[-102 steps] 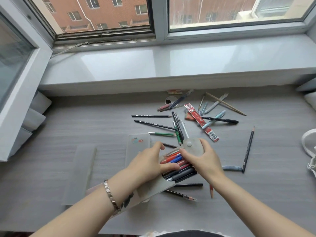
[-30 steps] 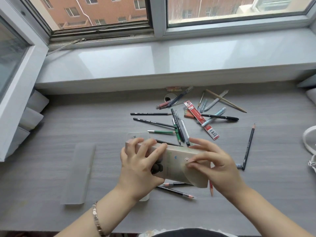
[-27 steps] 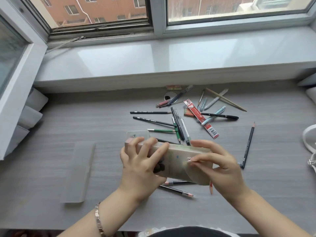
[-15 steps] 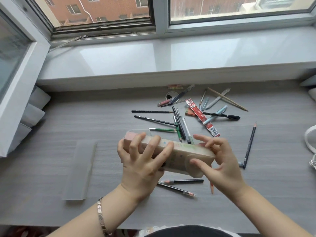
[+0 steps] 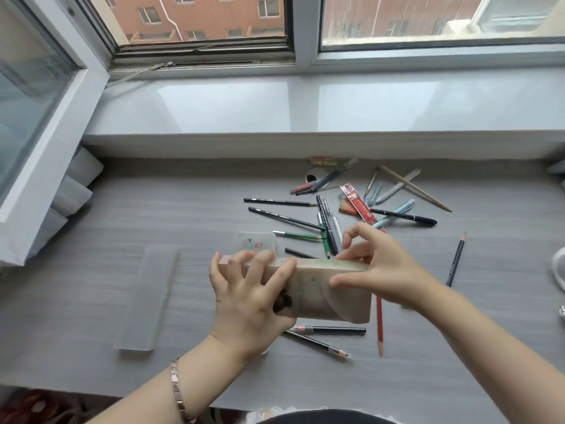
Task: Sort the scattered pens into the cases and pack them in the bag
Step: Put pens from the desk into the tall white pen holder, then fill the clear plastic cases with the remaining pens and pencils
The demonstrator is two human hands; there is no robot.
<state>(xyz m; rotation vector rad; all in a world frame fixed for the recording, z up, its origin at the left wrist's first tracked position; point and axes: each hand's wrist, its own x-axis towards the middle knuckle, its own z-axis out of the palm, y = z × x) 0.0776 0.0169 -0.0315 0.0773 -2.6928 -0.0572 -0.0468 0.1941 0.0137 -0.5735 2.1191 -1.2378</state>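
One case shut, most sorting ahead.
Our left hand (image 5: 247,298) and right hand (image 5: 382,270) grasp the beige flap pencil case (image 5: 315,295); loose pens (image 5: 330,228) litter the grey desk (image 5: 153,209).

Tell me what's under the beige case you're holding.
A black pencil, a dark pink-tipped pencil and a red pencil poke out beneath the beige case; whatever else lies there is hidden.

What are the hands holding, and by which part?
The beige pencil case: left hand grips its left end; right hand pinches the top edge near its right end.
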